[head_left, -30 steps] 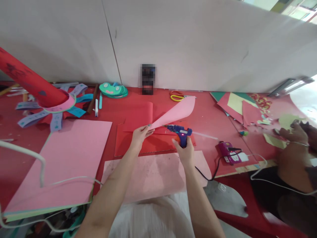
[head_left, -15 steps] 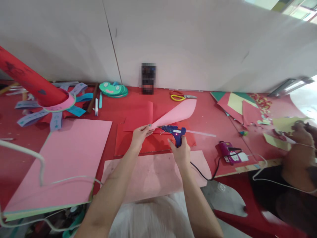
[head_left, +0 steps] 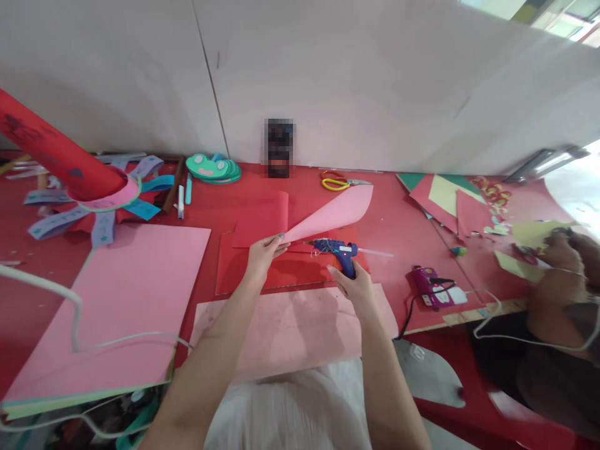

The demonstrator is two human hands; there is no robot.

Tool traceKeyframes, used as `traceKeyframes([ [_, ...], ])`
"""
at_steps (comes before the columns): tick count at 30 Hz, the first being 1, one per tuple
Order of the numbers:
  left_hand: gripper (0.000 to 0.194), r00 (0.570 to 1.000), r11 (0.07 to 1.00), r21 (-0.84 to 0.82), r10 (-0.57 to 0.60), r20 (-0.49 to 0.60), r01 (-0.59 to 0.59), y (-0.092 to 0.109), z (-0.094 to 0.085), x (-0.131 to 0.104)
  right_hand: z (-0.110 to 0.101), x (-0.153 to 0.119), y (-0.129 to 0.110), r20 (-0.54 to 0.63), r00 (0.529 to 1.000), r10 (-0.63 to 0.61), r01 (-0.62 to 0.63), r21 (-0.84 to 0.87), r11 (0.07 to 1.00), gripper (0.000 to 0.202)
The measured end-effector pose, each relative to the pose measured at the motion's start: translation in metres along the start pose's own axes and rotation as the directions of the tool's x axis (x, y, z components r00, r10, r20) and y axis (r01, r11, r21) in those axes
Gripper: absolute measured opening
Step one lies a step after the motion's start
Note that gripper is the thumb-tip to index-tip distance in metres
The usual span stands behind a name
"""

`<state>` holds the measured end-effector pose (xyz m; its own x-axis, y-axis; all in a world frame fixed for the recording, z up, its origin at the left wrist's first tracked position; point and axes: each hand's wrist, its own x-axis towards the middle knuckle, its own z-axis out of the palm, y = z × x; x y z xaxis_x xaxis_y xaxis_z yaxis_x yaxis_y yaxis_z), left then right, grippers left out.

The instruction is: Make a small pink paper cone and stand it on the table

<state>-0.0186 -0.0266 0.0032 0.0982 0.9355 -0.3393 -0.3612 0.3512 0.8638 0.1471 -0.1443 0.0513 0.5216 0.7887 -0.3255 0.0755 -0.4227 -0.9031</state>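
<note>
My left hand [head_left: 266,251] pinches the near corner of a pink paper sheet [head_left: 335,214], which rises in a curl to the right. Beside it lies a red paper sheet [head_left: 260,222] with a rolled-up right edge. A blue glue gun [head_left: 336,246] is gripped by its handle in my right hand [head_left: 356,284]. Its nozzle points left, a short way right of the pinched corner, and a clear glue stick [head_left: 375,252] sticks out behind. Below both hands are a red sheet [head_left: 248,275] and a pale pink sheet [head_left: 290,331].
Yellow-handled scissors [head_left: 338,182] lie near the wall. To the right are a purple power strip [head_left: 431,287] with cords, coloured paper [head_left: 450,203] and a co-worker's hands [head_left: 565,250]. At left stand a red paper tube [head_left: 56,153] and a pink paper stack [head_left: 122,300].
My right hand has drawn the glue gun to the right and slightly down, so its nozzle is farther from the pinched corner. My left hand keeps its pinch on the pink paper.
</note>
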Motion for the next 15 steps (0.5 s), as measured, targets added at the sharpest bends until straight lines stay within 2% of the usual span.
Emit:
traceKeyframes([
  [3,0.015,1.000,1.000,0.001,0.001,-0.001,-0.001,0.002,0.000,-0.001,-0.006,-0.003,-0.001,0.136,0.990,0.036,-0.062,0.194,0.979,0.040],
  [8,0.015,1.000,1.000,0.009,-0.018,-0.016,0.018,0.007,0.002,-0.002,-0.018,-0.002,-0.001,0.301,0.951,0.063,-0.194,0.429,0.882,0.037],
  [11,0.014,1.000,1.000,0.020,-0.014,-0.016,0.014,0.009,0.002,-0.002,-0.026,-0.001,-0.004,0.313,0.949,0.048,-0.208,0.503,0.839,0.037],
  [15,0.015,0.999,1.000,0.022,0.006,-0.036,-0.005,0.012,0.001,-0.002,-0.032,-0.004,-0.008,0.270,0.962,0.030,-0.172,0.522,0.836,0.038],
])
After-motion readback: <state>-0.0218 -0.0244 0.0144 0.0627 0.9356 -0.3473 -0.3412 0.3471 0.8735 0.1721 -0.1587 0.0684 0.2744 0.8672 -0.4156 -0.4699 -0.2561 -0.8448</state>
